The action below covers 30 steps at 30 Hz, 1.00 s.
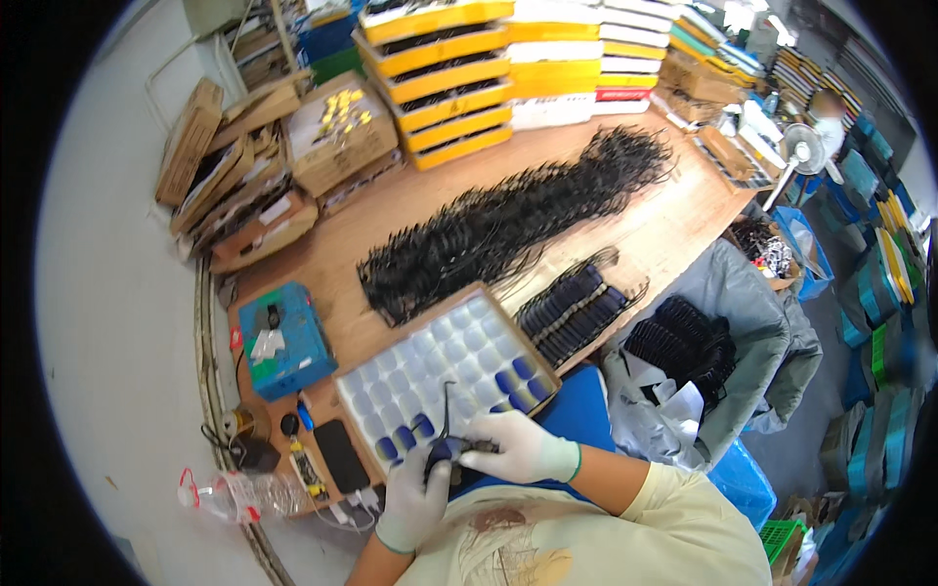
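Note:
Both my hands wear white gloves and meet low in the middle, in front of my shirt. My left hand [414, 500] grips one side of a black pair of glasses [446, 450], its thumb raised against the frame. From the right, my right hand [520, 447] pinches the other side with its fingers closed. One thin temple arm [447, 408] sticks up from the frame, and a dark lens shows between the hands. Just beyond lies a shallow tray of lenses [420, 359]; pale round pieces fill most of it, with dark blue lenses at its near corners. My fingers hide part of the glasses.
A long row of black glasses frames [489, 230] crosses the table; folded glasses [576, 311] lie beside the tray. At left are a blue box [286, 339], a phone [340, 456] and a plastic bottle [239, 496]. Yellow trays [459, 98] stand behind. A grey-lined bin [762, 322] is at right.

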Each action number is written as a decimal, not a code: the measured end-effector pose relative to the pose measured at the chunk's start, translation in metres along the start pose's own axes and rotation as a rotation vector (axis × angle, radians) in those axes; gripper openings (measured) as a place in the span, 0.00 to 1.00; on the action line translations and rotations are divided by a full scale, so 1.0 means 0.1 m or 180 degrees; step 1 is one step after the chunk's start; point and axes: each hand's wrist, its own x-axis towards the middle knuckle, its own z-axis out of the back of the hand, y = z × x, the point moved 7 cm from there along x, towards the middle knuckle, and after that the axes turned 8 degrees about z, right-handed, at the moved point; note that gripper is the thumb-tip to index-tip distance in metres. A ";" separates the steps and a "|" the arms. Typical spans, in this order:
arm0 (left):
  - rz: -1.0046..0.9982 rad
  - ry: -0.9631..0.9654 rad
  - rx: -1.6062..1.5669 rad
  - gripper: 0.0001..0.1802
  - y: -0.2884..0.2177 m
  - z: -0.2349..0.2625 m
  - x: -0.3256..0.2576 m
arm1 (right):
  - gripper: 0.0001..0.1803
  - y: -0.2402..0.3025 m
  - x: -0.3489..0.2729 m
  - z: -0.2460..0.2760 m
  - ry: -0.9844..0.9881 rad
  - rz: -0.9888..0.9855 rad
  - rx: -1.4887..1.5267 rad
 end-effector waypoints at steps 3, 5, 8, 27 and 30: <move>-0.0103 0.0115 0.0237 0.14 0.03 -0.08 0.01 | 0.15 -0.37 -0.12 -0.18 -0.0115 -0.0421 0.0394; 0.0028 0.0154 0.0564 0.15 -0.05 -0.13 -0.02 | 0.13 -0.66 -0.24 -0.38 0.0188 -0.1097 0.0861; -0.0162 0.0089 0.0698 0.13 -0.01 -0.18 -0.04 | 0.14 -0.76 -0.36 -0.45 0.0126 -0.1345 0.1188; 0.1596 0.0005 0.2274 0.30 1.53 -0.11 0.73 | 0.35 -0.28 -0.30 -0.20 0.0077 -0.0152 0.0277; 0.1348 -0.0187 0.2393 0.35 1.42 -0.17 0.74 | 0.33 -0.41 -0.32 -0.28 -0.0184 -0.0113 0.0565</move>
